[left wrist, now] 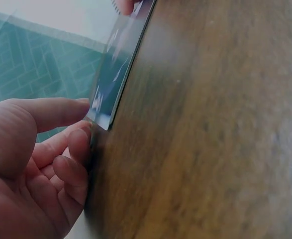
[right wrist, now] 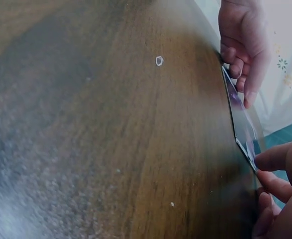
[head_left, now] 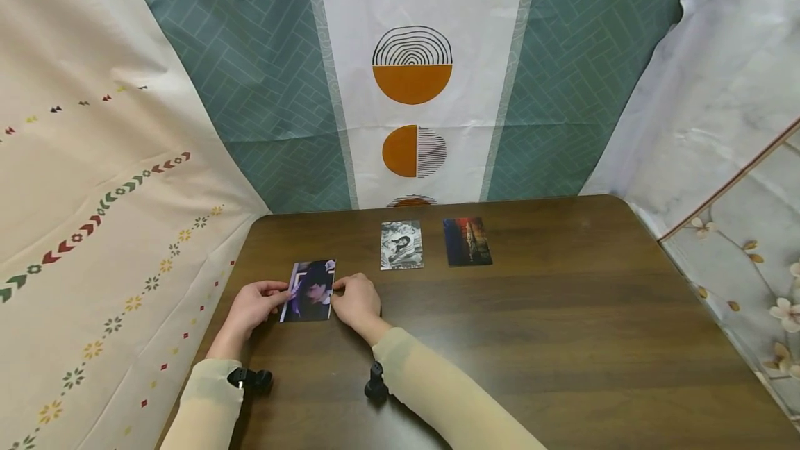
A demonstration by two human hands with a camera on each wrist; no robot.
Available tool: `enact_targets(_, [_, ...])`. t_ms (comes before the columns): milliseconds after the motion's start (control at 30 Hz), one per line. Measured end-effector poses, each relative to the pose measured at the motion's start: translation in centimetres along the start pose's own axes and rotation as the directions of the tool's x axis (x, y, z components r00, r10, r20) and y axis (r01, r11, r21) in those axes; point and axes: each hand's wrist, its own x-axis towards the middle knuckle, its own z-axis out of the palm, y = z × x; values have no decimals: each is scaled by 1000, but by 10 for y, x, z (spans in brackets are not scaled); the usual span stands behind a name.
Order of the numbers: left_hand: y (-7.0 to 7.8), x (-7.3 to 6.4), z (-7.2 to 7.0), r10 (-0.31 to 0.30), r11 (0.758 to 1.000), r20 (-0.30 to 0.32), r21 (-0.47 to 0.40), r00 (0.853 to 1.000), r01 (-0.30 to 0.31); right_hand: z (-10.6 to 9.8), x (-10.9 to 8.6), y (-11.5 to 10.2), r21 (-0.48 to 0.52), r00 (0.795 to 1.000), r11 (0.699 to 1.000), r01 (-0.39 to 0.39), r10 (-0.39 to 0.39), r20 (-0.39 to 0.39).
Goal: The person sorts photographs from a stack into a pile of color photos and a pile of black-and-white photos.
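A glossy photo print (head_left: 310, 290) in purple and dark tones, showing a person's head in profile, is at the table's left side between the two hands. My left hand (head_left: 253, 305) pinches its left edge, thumb on top. At the opposite edge, my right hand (head_left: 357, 303) grips it between thumb and fingers. The left wrist view catches the photo print (left wrist: 113, 79) at a slant, thumb at its corner. In the right wrist view the print (right wrist: 241, 122) appears nearly edge-on, close to the wood; whether it touches the table I cannot tell.
Farther back on the brown wooden table (head_left: 531, 339) lie a black-and-white picture card (head_left: 402, 245) and a dark blue and red card with a tower (head_left: 468, 242), side by side. Patterned cloths (head_left: 262, 75) hang behind and at both sides. A small pale ring-shaped mark (right wrist: 159, 60) shows on the wood.
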Motion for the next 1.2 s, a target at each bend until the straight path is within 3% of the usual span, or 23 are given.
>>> enact_targets(767, [-1, -5, 0, -26, 998, -22, -56, 999, 24, 4, 0, -3, -4, 1000, 1000, -10, 10, -2])
enact_targets(1200, [3, -5, 2, -8, 981, 10, -193, 1000, 10, 4, 1, -2, -1, 1000, 1000, -7, 7, -13])
